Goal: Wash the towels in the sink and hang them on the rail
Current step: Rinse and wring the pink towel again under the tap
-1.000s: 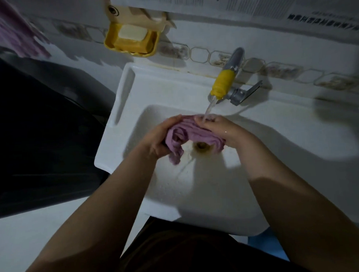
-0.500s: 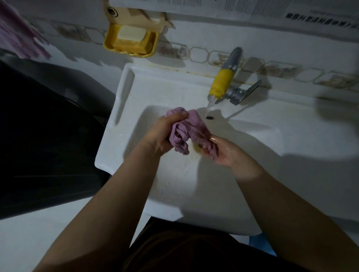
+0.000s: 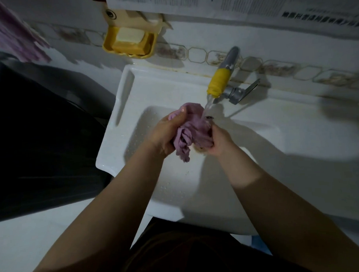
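White sink (image 3: 247,153), rim wide to the right. L hand (image 3: 164,134) + R hand (image 3: 221,141) close together, both gripping bunched purple towel (image 3: 191,131) mid-basin under running tap (image 3: 220,80); wall just behind.

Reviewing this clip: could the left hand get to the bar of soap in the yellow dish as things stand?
Probably yes, but not freely: the left hand grips the purple towel together with the right hand. Nothing stands between it and the soap in the yellow dish on the wall; it must first let go.

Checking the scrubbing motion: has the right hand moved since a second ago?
Yes. The right hand has dropped from under the tap toward the drain.
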The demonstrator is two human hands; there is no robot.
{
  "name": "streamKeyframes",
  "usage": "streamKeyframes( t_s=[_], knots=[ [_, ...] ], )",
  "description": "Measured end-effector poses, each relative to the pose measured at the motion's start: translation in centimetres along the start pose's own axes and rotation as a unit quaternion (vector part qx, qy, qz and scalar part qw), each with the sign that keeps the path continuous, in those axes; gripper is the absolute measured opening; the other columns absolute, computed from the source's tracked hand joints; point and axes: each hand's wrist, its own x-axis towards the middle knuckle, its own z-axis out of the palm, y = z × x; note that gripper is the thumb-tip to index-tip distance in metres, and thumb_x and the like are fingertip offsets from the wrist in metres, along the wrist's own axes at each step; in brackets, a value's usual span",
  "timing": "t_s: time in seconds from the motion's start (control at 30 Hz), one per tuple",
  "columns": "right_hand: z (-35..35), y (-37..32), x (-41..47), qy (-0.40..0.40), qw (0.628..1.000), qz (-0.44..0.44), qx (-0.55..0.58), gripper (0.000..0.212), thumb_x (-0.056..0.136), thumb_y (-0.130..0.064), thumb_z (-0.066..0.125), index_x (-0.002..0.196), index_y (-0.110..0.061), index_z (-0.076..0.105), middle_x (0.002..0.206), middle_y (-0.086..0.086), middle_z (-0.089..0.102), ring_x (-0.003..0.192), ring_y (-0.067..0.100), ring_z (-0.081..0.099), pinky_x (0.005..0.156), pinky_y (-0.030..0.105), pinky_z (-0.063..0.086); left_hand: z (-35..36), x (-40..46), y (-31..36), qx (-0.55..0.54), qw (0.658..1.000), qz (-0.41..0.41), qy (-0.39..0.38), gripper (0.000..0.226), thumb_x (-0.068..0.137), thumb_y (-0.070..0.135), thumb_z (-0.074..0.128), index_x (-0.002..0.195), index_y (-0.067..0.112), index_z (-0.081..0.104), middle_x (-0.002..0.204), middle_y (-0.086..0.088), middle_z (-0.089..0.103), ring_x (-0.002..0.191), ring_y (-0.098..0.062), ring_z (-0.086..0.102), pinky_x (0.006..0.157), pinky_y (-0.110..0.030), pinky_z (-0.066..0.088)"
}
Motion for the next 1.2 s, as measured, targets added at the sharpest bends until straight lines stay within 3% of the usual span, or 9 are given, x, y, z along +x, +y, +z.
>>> streamKeyframes(
  t_s=[0.1,0.2,0.33,0.43,0.53,0.63,0.83,1.0,1.2],
  knots=[
    [-0.2,-1.8,-1.0,0.183,0.953,-0.153,-0.189,0.041,0.097,-0.042,0.046,0.083,-0.008,0.061,0.093,0.010,0.067,0.080,0.023,0.063,0.071,0.030,0.051,-0.5,0.3,-0.4,0.072,0.984,0.041,0.157,0.037,0.096,0.041,0.052,0.082,0.010,0.067,0.073,-0.012,0.070,0.063,-0.027,0.067,0.069,-0.045,0.057],
    [2.0,-2.4,-3.6,0.147,0.922,-0.267,-0.240,0.040,0.096,-0.035,0.051,0.063,-0.012,0.053,0.064,0.002,0.055,0.062,0.013,0.049,0.060,0.028,0.038,-0.2,1.2,-1.3,0.051,0.955,-0.025,0.291,0.050,0.086,0.063,0.054,0.067,0.017,0.048,0.050,-0.006,0.050,0.043,-0.019,0.048,0.055,-0.032,0.047],
    [5.1,0.4,-5.5,0.037,0.875,-0.291,-0.385,0.051,0.089,-0.049,0.055,0.051,-0.014,0.054,0.048,0.000,0.057,0.049,0.018,0.058,0.055,0.026,0.047,0.8,2.7,-1.2,-0.044,0.965,-0.072,0.248,0.039,0.092,0.051,0.049,0.101,0.014,0.059,0.095,-0.016,0.062,0.085,-0.031,0.065,0.074,-0.039,0.053],
    [4.5,-1.3,-3.7,0.130,0.839,-0.304,-0.432,0.047,0.089,-0.052,0.050,0.061,-0.014,0.056,0.063,0.006,0.066,0.064,0.028,0.065,0.064,0.035,0.053,3.1,3.6,-1.9,0.022,0.975,-0.068,0.209,0.034,0.088,0.040,0.052,0.092,0.007,0.058,0.071,-0.023,0.057,0.066,-0.035,0.061,0.056,-0.041,0.054],
    [4.0,-3.0,-2.8,0.163,0.891,-0.304,-0.295,0.039,0.090,-0.037,0.055,0.057,-0.015,0.055,0.066,0.008,0.067,0.069,0.027,0.065,0.070,0.041,0.054,4.2,4.7,-2.7,0.029,0.982,-0.088,0.165,0.049,0.067,0.037,0.065,0.102,0.002,0.061,0.092,-0.028,0.065,0.079,-0.035,0.068,0.072,-0.048,0.058],
    [4.9,-1.6,-4.2,0.145,0.880,-0.314,-0.325,0.038,0.087,-0.029,0.053,0.052,-0.013,0.050,0.047,0.000,0.056,0.051,0.019,0.059,0.057,0.032,0.047,4.2,4.0,-0.3,0.075,0.972,-0.080,0.208,0.018,0.086,0.023,0.050,0.076,0.008,0.055,0.066,-0.014,0.056,0.064,-0.027,0.058,0.055,-0.026,0.050],
    [4.3,-4.4,-2.9,0.178,0.884,-0.302,-0.310,0.031,0.091,-0.021,0.055,0.062,-0.013,0.058,0.066,0.009,0.057,0.068,0.024,0.054,0.062,0.028,0.037,6.0,2.5,-0.9,0.106,0.978,-0.103,0.145,0.030,0.092,0.031,0.044,0.075,0.010,0.055,0.074,-0.013,0.055,0.062,-0.024,0.055,0.063,-0.027,0.045],
    [6.6,-2.0,-5.1,0.124,0.853,-0.347,-0.369,0.042,0.088,-0.041,0.054,0.057,-0.013,0.054,0.065,0.006,0.064,0.066,0.026,0.060,0.063,0.032,0.045,4.4,3.4,0.0,0.012,0.983,-0.075,0.164,0.036,0.101,0.037,0.031,0.073,0.018,0.043,0.035,0.013,0.051,0.032,-0.002,0.049,0.034,-0.011,0.040],
    [5.6,-4.2,-3.6,0.161,0.877,-0.309,-0.332,0.047,0.091,-0.032,0.058,0.050,-0.018,0.041,0.059,0.007,0.054,0.064,0.027,0.060,0.070,0.036,0.052,5.1,2.2,-0.5,0.022,0.986,-0.109,0.121,0.039,0.101,0.036,0.035,0.083,0.009,0.057,0.078,-0.015,0.058,0.074,-0.025,0.058,0.071,-0.030,0.050]
  ],
)
